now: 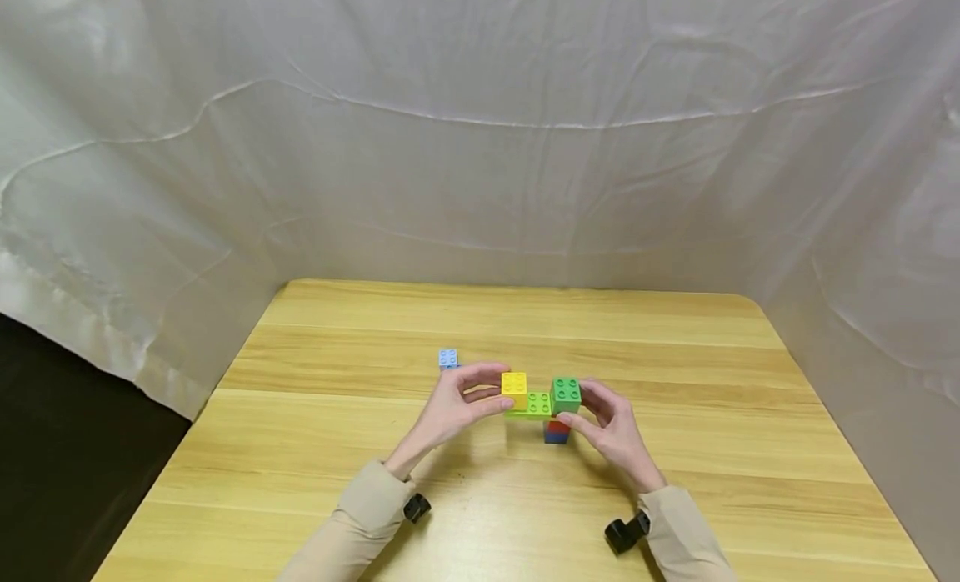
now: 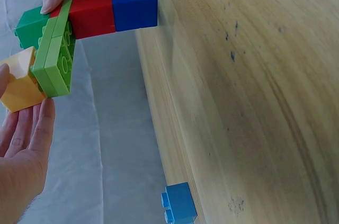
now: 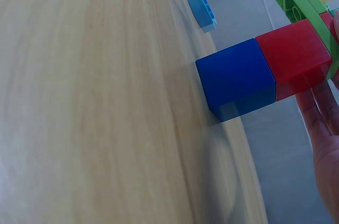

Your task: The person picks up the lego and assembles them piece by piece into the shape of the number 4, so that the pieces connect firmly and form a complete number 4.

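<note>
My left hand (image 1: 467, 396) pinches a yellow block (image 1: 514, 387) between thumb and fingers. That block sits on the left end of a lime-green piece (image 1: 538, 404) with round studs. At the right end stands a green block (image 1: 566, 394), which my right hand (image 1: 613, 425) grips from the right. Under this end, a red block (image 3: 294, 57) and a dark blue block (image 3: 235, 78) form a column. The blue block is lowest, close over the table in the wrist views. The lime-green piece's left end overhangs with no column beneath it.
A light blue block (image 1: 447, 358) stands on the wooden table (image 1: 337, 449), just beyond my left hand. Pale grey sheeting (image 1: 480, 190) hangs behind the table and along its sides. Black devices (image 1: 417, 508) are worn at both wrists.
</note>
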The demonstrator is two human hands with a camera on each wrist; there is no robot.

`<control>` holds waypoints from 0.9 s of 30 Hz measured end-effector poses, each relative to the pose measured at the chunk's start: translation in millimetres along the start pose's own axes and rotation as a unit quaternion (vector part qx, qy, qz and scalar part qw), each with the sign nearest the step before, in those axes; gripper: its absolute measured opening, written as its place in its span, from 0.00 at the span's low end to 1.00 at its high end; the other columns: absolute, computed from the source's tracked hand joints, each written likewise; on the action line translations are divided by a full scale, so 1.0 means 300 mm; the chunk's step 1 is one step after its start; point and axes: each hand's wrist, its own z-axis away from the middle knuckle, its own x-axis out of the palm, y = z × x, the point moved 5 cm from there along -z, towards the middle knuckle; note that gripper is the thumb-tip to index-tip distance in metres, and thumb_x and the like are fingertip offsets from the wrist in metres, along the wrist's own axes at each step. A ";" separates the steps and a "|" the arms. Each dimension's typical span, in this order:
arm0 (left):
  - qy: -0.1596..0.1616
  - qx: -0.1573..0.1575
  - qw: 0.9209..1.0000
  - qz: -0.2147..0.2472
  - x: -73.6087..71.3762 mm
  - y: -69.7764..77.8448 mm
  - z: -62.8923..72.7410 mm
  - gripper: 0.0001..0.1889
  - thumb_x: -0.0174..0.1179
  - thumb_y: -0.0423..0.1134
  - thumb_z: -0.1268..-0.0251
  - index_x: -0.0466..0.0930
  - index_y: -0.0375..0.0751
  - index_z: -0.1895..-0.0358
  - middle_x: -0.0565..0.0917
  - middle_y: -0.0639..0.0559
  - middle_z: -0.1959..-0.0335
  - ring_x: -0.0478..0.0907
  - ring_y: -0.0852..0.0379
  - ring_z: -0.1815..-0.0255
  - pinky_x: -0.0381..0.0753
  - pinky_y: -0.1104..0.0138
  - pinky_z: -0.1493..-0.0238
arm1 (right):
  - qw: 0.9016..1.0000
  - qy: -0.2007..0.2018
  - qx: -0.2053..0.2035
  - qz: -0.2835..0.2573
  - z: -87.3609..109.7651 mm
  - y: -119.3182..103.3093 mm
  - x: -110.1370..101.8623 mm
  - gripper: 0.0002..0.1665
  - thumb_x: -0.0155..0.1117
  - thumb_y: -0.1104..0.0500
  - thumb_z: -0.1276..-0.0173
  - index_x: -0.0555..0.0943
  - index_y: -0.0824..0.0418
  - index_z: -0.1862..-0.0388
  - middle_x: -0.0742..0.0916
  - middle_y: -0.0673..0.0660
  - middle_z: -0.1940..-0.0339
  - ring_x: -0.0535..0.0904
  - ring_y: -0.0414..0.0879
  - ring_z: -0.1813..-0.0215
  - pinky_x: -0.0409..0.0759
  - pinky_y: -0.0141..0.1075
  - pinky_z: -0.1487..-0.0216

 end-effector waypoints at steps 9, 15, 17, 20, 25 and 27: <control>-0.004 0.006 1.000 0.006 0.003 -0.001 0.006 0.25 0.70 0.29 0.40 0.77 0.31 0.38 0.81 0.31 0.41 0.80 0.34 0.40 0.85 0.66 0.39 | 1.000 -0.004 -0.010 -0.011 -0.001 -0.003 0.004 0.25 0.67 0.77 0.39 0.76 0.75 0.42 0.85 0.37 0.47 0.82 0.30 0.44 0.80 0.23 0.39; -0.011 0.013 1.000 -0.025 0.003 -0.008 0.007 0.22 0.68 0.34 0.35 0.78 0.36 0.38 0.83 0.36 0.42 0.81 0.40 0.40 0.85 0.64 0.40 | 1.000 0.002 -0.005 -0.011 -0.002 -0.005 0.008 0.25 0.69 0.78 0.41 0.76 0.77 0.44 0.85 0.36 0.49 0.81 0.29 0.45 0.80 0.22 0.40; -0.017 0.008 0.999 -0.034 0.005 -0.011 0.007 0.21 0.65 0.36 0.31 0.77 0.36 0.37 0.82 0.37 0.41 0.81 0.42 0.40 0.86 0.62 0.40 | 1.000 0.004 -0.004 -0.013 -0.002 -0.006 0.009 0.25 0.69 0.78 0.42 0.76 0.77 0.44 0.85 0.36 0.49 0.81 0.29 0.46 0.81 0.22 0.41; -0.031 -0.020 0.999 -0.015 0.014 -0.020 0.008 0.22 0.60 0.41 0.26 0.74 0.35 0.35 0.79 0.35 0.38 0.81 0.47 0.41 0.86 0.54 0.40 | 1.000 0.006 -0.004 -0.016 -0.003 -0.006 0.009 0.25 0.69 0.79 0.42 0.76 0.78 0.44 0.85 0.36 0.49 0.81 0.29 0.46 0.81 0.22 0.41; -0.043 -0.066 0.996 0.030 0.031 -0.030 0.011 0.25 0.57 0.44 0.24 0.71 0.30 0.33 0.76 0.31 0.37 0.81 0.50 0.43 0.82 0.43 0.40 | 1.000 0.006 -0.002 -0.016 -0.003 -0.006 0.009 0.25 0.69 0.78 0.42 0.76 0.77 0.44 0.85 0.36 0.49 0.81 0.29 0.45 0.81 0.22 0.41; -0.038 -0.066 0.997 0.023 0.032 -0.032 0.011 0.25 0.58 0.44 0.25 0.72 0.31 0.34 0.77 0.32 0.38 0.81 0.50 0.43 0.83 0.44 0.40 | 1.000 0.006 -0.002 -0.016 -0.003 -0.006 0.008 0.25 0.69 0.78 0.42 0.76 0.77 0.44 0.85 0.36 0.49 0.81 0.29 0.45 0.81 0.22 0.41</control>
